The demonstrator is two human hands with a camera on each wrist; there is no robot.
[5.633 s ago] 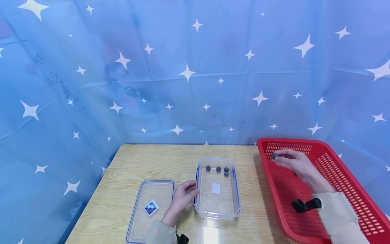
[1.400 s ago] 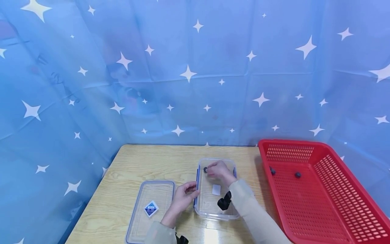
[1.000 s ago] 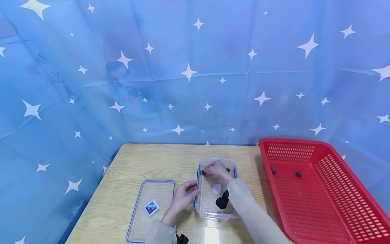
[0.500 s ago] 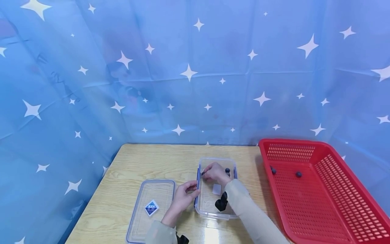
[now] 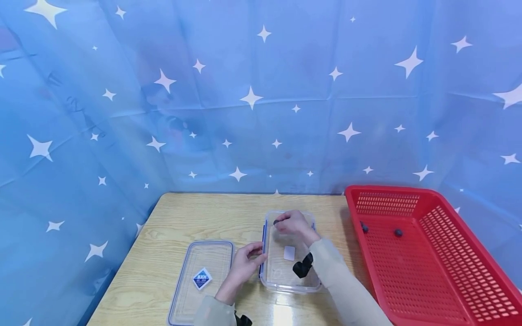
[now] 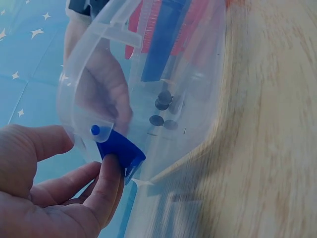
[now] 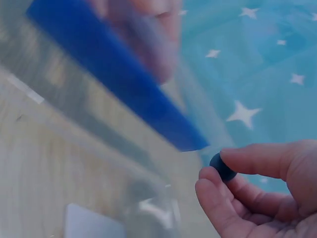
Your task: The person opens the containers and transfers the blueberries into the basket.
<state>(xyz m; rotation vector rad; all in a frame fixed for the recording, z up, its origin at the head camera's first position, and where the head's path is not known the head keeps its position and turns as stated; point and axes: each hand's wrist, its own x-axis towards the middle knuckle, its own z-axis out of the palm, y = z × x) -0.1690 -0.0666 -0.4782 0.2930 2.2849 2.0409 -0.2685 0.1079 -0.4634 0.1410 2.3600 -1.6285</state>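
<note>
A clear plastic food container (image 5: 275, 271) with blue side clips stands on the wooden table. My left hand (image 5: 243, 265) holds its left side; in the left wrist view, fingertips touch a blue clip (image 6: 121, 151) and the thumb lies by the rim. Over the container's far part, my right hand (image 5: 292, 223) pinches a blueberry (image 7: 223, 167) between thumb and fingers. Through the container wall, the left wrist view shows several blueberries (image 6: 156, 120) inside, some perhaps reflections. From the head they are hidden behind my right hand.
A clear lid (image 5: 216, 258) with a blue-white label lies left of the container. At the right stands a red perforated basket (image 5: 420, 276) holding a few blueberries (image 5: 398, 232). A blue star-patterned curtain (image 5: 261, 113) hangs behind the table.
My right hand moved from the red basket to the container with a blueberry. In the last half second it rose slightly from the left wall, still pinching a blueberry. My left hand stayed put.
</note>
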